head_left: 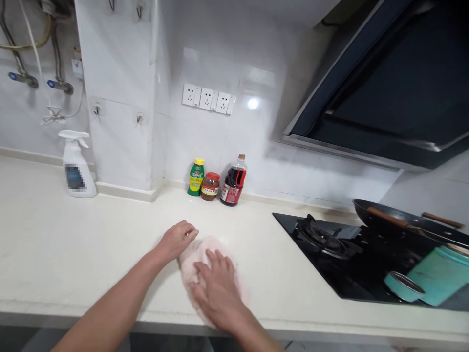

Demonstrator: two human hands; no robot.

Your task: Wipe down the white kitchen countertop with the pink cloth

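A pale pinkish-white cloth (191, 266) lies crumpled on the cream countertop (120, 239), its edges blurred. My right hand (218, 288) rests flat on top of it with the fingers spread, pressing rather than gripping. At the cloth's upper left edge is my left hand (178, 240), fingers curled in and thumb side toward the cloth. Whatever may be inside those curled fingers is hidden. Beyond the hands, against the wall, stand a green bottle with a yellow cap (196, 178), a red-lidded jar (210, 187) and a dark sauce bottle with a red handle (233, 183).
A white spray bottle (78, 168) stands at the left by the wall pillar. On the right, a black gas hob (300, 244) carries a wok (394, 215) and a turquoise pot (439, 274). A dark range hood (381, 93) overhangs it. The counter's front edge runs below my hands.
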